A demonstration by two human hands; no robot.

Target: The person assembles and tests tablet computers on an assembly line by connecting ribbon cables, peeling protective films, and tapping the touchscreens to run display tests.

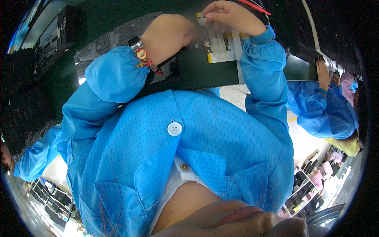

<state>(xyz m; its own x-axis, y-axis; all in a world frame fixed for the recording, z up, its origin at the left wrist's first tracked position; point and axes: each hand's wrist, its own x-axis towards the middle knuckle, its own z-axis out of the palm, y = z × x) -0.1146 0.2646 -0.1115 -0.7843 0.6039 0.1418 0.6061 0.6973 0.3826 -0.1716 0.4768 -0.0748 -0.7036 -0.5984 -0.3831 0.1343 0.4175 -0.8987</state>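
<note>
My left hand [169, 35], with a watch [135, 42] and a colourful bracelet [145, 59] at its wrist, is bent inward over the dark green tabletop [94, 15]. Its fingertips are turned away and smeared by motion. A white card with yellow edges [223, 51] lies to its right, bearing small dark and metallic pieces. Above the card's far part is my right hand [235, 17], fingers curled in toward the thumb; whatever may be between them is too small to make out. Transparent plastic sheeting [104, 41], marked into rectangular sections, lies beside and partly under my left hand.
A red pen [256, 6] lies beyond my right hand. Black equipment [59, 35] stands at the left, and a pale cable [312, 23] runs down the right. Another person's hand [323, 73] rests at the right table edge; a blue sleeve [37, 158] shows at the far left.
</note>
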